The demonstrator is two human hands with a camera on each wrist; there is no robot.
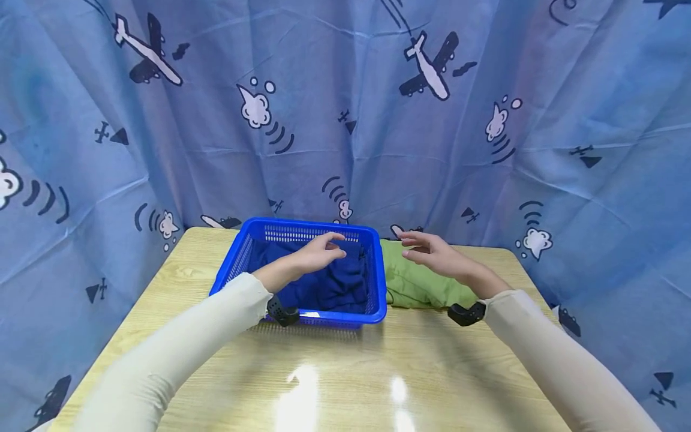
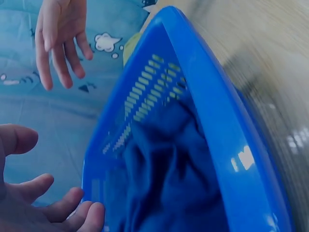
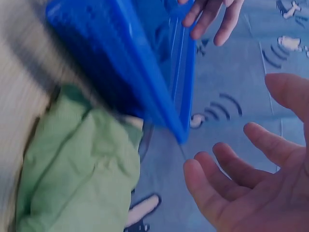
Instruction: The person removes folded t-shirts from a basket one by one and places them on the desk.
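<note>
A blue plastic basket with slotted walls stands on the table, dark blue cloth lying crumpled inside it. My left hand hovers over the basket, fingers relaxed and holding nothing; in the left wrist view its fingertips appear beside the rim. To the right, a green cloth lies bunched against the basket's side. Above that cloth is my right hand, its fingers loosely spread with nothing in them, as the right wrist view shows from the palm side. The two palms roughly face each other.
The light wooden table extends in front of the basket, with bright reflections on it. A blue curtain printed with planes and clouds hangs close behind the table and along both sides. Dark bands circle both wrists.
</note>
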